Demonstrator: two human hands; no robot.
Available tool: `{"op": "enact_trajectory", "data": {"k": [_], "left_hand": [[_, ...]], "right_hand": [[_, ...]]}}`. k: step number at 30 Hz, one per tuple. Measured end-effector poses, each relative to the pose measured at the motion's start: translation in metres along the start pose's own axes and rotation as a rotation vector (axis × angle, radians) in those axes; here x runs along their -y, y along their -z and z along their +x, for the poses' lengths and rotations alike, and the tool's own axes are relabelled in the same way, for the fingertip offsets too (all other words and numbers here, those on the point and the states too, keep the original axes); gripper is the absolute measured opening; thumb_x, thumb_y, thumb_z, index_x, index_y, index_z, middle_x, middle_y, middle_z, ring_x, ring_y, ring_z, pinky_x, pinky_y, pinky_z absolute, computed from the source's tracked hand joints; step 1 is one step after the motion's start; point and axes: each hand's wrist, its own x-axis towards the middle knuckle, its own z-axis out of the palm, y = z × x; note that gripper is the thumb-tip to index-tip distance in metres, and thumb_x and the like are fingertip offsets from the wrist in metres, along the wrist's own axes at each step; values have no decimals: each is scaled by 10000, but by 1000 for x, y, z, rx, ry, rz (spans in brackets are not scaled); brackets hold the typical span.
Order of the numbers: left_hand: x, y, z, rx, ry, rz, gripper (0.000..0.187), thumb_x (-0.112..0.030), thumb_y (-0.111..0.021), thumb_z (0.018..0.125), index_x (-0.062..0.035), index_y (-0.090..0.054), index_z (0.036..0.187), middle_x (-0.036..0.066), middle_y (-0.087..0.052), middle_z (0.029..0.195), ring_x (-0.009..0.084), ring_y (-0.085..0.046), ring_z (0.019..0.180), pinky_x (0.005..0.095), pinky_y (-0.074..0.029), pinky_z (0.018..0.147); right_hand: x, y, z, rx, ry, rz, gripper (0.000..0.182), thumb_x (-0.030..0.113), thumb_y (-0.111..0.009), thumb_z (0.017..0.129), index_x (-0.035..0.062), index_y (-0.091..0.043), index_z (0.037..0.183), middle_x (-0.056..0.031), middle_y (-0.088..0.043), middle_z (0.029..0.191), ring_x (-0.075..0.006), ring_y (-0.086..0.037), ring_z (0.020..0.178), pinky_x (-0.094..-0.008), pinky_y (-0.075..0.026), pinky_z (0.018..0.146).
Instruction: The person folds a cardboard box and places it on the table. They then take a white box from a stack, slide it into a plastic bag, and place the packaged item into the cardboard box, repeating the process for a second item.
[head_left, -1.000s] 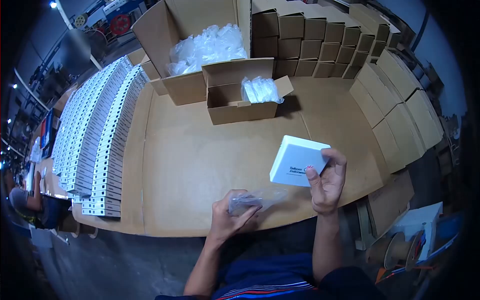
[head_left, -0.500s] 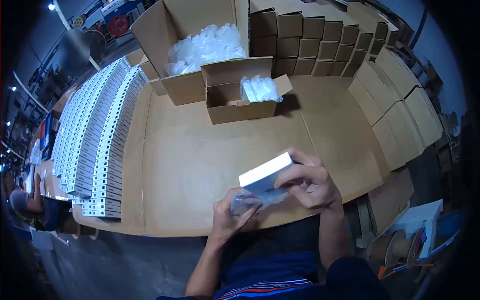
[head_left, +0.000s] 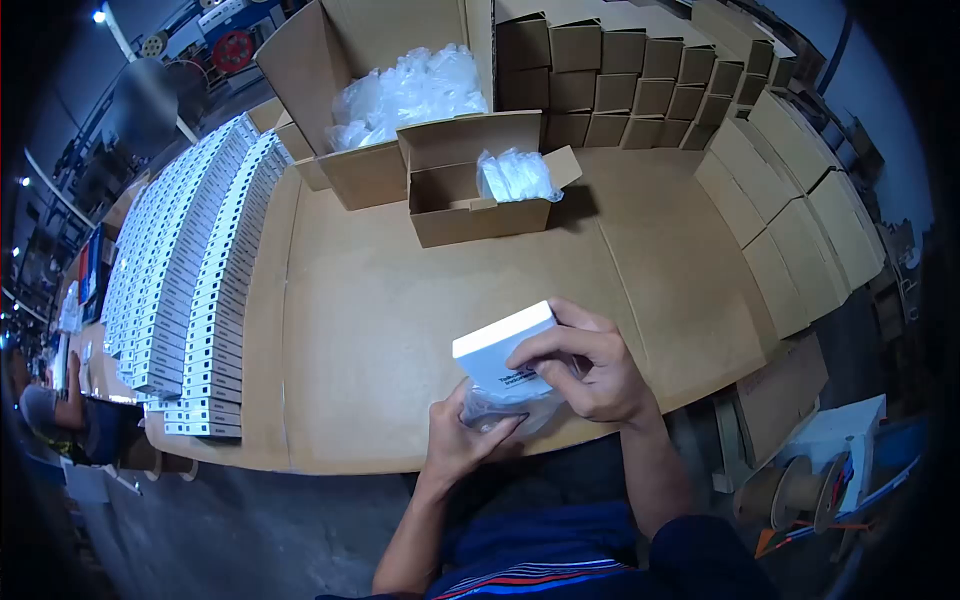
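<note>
A small white box [head_left: 500, 350] with dark print on its face is tilted over the front of the table. My right hand [head_left: 590, 365] grips its right end between thumb and fingers. The box's lower part sits at the mouth of a clear plastic bag [head_left: 520, 408]. My left hand [head_left: 465, 435] pinches the bag from the left and below. How far the box reaches into the bag is partly hidden by the crinkled plastic.
Long stacks of white boxes [head_left: 205, 340] line the table's left. An open carton [head_left: 465, 225] with plastic bags [head_left: 518, 176] stands at the back, before a larger carton [head_left: 370, 178] of bags [head_left: 410, 100]. Brown cartons [head_left: 610, 90] pile behind and right [head_left: 790, 230]. A person [head_left: 70, 410] is far left.
My right hand has moved left with the white box, turning more of its printed face into sight. The bag is opened out wider below the box. My left hand has barely moved.
</note>
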Motion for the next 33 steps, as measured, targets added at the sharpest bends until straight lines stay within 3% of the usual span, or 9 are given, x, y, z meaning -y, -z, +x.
{"op": "enact_trajectory", "data": {"k": [6, 9, 13, 19, 20, 27, 28, 31, 33], "left_hand": [[-14, 6, -1, 26, 66, -218, 460, -109, -808, 884, 65, -626, 1269, 112, -734, 1122, 164, -684, 1027, 310, -538, 931], [-4, 10, -1, -18, 132, -366, 413, -107, -758, 937, 71, -615, 1282, 95, -721, 1127, 136, -658, 1020, 294, -526, 914], [-10, 16, 1, 49, 181, -207, 340, -55, -675, 981, 72, -596, 1286, 89, -708, 1134, 119, -657, 1012, 288, -530, 889], [14, 9, -4, -92, 133, -416, 326, -209, -625, 1042, 49, -624, 1243, 44, -711, 1001, 103, -653, 845, 255, -535, 784], [30, 21, -9, 8, 221, -532, 351, -285, -560, 1079, 28, -634, 1218, 39, -698, 987, 91, -628, 800, 250, -518, 746], [13, 1, -5, -174, 242, -671, 365, -272, -509, 1103, 33, -597, 1283, 66, -683, 1134, 106, -632, 976, 272, -513, 863], [15, 0, -6, -195, 239, -707, 369, -261, -509, 1104, 42, -590, 1298, 67, -682, 1142, 113, -628, 1010, 285, -511, 897], [19, 0, -5, -254, 202, -714, 378, -250, -501, 1107, 49, -572, 1327, 75, -682, 1147, 129, -621, 1054, 307, -499, 951], [23, 2, -3, -252, 171, -677, 379, -254, -491, 1111, 49, -574, 1325, 78, -680, 1154, 134, -616, 1065, 312, -491, 965]], "right_hand": [[-10, -9, -1, -26, -139, 124, 328, 89, -522, 1002, -18, -701, 1256, -187, -663, 1073, -256, -664, 974, -345, -529, 875], [-11, -10, -1, -62, -169, 151, 355, 105, -495, 1014, -38, -682, 1281, -188, -661, 1116, -252, -660, 1028, -339, -521, 911], [-19, -10, -6, -6, -209, 239, 387, 100, -468, 1016, -49, -654, 1321, -179, -654, 1131, -229, -639, 1063, -327, -499, 951], [-28, -16, -9, -42, -311, 350, 388, 60, -471, 1002, -33, -651, 1333, -172, -657, 1151, -212, -636, 1074, -316, -487, 975], [-27, -16, -9, -35, -335, 363, 389, 51, -473, 998, -32, -650, 1334, -172, -657, 1168, -209, -636, 1079, -317, -487, 978], [-42, -8, -20, 177, -346, 404, 512, 19, -503, 970, -12, -498, 1481, -163, -605, 1304, -195, -567, 1228, -317, -466, 1035], [-46, -14, -23, 71, -332, 605, 596, -13, -530, 966, 5, -390, 1545, -172, -588, 1319, -190, -533, 1276, -319, -457, 1058], [-40, -19, -35, -102, -411, 791, 621, -41, -568, 963, 6, -359, 1546, -166, -576, 1338, -162, -550, 1248, -304, -465, 1047], [-57, -29, -50, -200, -511, 750, 414, -20, -643, 976, -34, -528, 1374, -119, -650, 1222, -121, -625, 1100, -266, -504, 964]]}}
